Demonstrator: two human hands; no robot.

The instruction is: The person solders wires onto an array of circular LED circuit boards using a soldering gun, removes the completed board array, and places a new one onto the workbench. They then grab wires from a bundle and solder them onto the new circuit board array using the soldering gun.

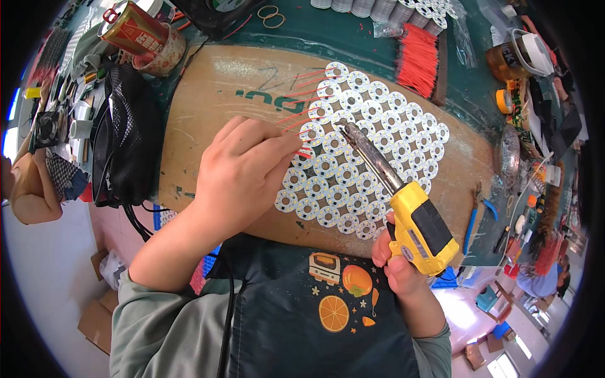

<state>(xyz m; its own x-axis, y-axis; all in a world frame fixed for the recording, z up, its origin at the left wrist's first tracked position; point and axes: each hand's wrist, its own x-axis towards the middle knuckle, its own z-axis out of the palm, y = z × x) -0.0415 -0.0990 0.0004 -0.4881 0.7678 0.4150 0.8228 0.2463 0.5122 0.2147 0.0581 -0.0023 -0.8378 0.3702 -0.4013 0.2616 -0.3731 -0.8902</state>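
A panel of round white LED circuit boards (357, 149), joined in rows, lies on a brown board. Thin red wires (301, 114) stick out leftward from the discs along its upper left edge. At that left edge my left hand (242, 167) is pinched closed, with short red wire ends (304, 153) showing at its fingertips. My right hand (400, 268) grips a yellow and black soldering gun (423, 230) from below. Its metal barrel slants up and left, and the tip is over the discs near the pinching fingers. Whether the tip touches a disc I cannot tell.
The brown board (195, 120) covers the bench front. Beyond it lie a red wire bundle (417, 60) and stacked discs (381, 9). Blue-handled pliers (471, 228) and a lidded drink cup (512, 58) are right; a black bag (129, 135) and a red can (135, 31) left.
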